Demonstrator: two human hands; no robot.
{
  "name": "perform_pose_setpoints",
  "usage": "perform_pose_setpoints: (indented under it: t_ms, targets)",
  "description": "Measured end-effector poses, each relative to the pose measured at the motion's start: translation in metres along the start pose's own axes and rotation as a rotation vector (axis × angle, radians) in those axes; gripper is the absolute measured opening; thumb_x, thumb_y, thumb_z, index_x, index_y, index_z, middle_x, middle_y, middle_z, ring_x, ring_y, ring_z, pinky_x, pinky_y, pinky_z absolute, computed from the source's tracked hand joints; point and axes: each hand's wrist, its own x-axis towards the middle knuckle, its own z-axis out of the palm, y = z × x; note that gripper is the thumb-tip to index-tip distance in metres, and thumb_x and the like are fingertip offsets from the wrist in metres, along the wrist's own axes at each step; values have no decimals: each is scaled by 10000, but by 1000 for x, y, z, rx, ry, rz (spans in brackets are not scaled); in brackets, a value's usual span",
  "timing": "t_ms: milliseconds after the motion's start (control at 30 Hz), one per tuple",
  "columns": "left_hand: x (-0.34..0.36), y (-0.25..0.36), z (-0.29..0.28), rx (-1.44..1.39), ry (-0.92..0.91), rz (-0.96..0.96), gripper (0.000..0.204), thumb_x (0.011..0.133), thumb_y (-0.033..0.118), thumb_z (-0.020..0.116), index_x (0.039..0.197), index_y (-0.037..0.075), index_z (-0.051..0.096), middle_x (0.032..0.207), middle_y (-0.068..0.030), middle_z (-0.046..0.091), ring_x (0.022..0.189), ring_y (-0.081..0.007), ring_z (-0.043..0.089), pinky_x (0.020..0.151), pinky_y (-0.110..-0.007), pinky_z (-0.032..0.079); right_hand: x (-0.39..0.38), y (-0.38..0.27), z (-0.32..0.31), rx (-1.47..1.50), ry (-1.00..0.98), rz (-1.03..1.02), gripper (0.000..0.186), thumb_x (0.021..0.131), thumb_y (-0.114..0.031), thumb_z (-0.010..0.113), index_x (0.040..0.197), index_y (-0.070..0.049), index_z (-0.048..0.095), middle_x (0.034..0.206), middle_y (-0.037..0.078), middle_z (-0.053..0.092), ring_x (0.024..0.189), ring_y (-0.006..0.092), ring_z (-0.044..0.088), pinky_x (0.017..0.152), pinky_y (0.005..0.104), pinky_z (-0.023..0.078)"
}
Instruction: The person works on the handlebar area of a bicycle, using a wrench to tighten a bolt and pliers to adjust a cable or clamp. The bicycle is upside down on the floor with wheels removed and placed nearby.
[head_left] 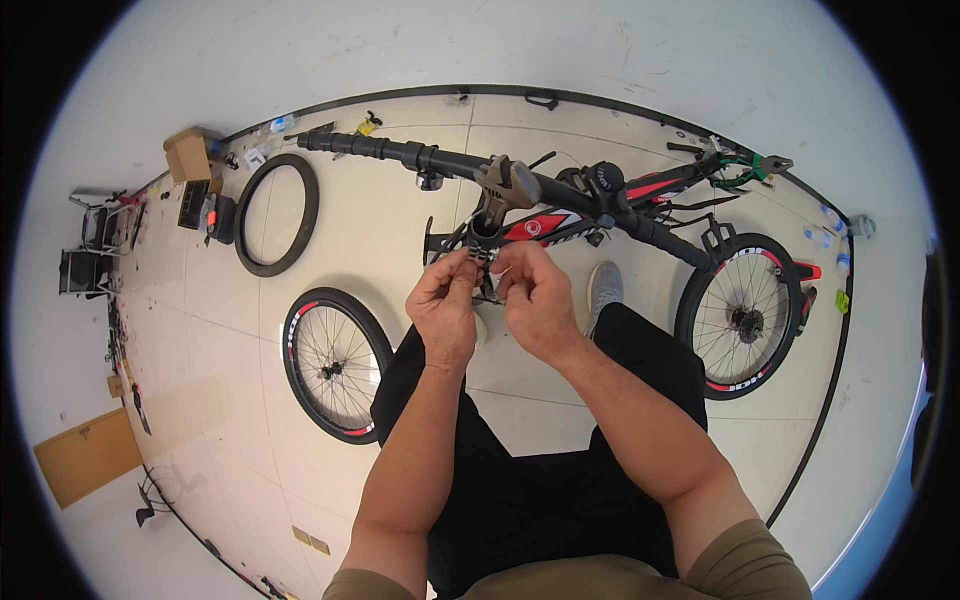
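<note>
In front of me is a black and red bicycle frame (560, 222) with a black handlebar (390, 150) lying across it. A grey-brown metal piece (508, 186), perhaps the stem, sits at the bar's middle. Below it is a dark tube end (485, 236). My left hand (447, 305) pinches thumb against fingers at that end. My right hand (537, 298) is close beside it, fingers curled and pressed together at the same spot. Small dark and shiny metal parts show between the fingertips, too small to name.
A spoked wheel (335, 368) lies to the left, another wheel (742, 318) to the right. Farther left are a loose tyre (276, 215) and an open cardboard box (188, 156). Green-handled pliers (745, 172) show at the far right. My shoe (604, 285) stands near the frame.
</note>
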Motion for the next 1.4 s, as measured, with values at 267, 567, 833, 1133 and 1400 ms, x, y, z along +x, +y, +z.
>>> perform_pose_setpoints:
  t_ms: [267,567,833,1133,1400]
  targets:
    - [0,1,1,8,-4,-5,168,927,-75,634,1078,-44,701,953,-78,713,838,-116,656,769,-243,532,2,9,-4,91,-58,74,168,880,89,542,1007,-13,582,832,27,639,731,83,607,656,244,497]
    - [-2,4,9,-27,-57,35,208,947,-84,596,1141,-16,627,1002,-77,709,893,-112,654,796,-257,537,5,-2,2,175,-28,127,111,921,-42,653,983,18,582,844,52,674,755,83,638,680,241,517]
    - [-6,5,10,-50,-74,62,234,952,-60,613,1180,-10,597,1017,-80,704,933,-135,660,828,-284,550,7,-11,-1,186,-62,135,118,958,-80,621,925,32,605,807,63,678,755,95,653,682,250,528]
    - [-7,7,14,-34,-51,71,246,946,-88,597,1184,-26,599,984,-72,697,878,-104,646,789,-249,535,5,-4,1,166,-43,88,114,971,-85,607,977,24,572,842,69,667,766,102,653,692,256,538]
    - [-6,4,10,-29,-71,68,249,944,-98,592,1182,-24,598,987,-70,693,884,-103,643,804,-250,532,6,-6,-1,106,-79,126,107,959,-64,619,986,25,565,858,64,667,756,92,643,666,256,537]
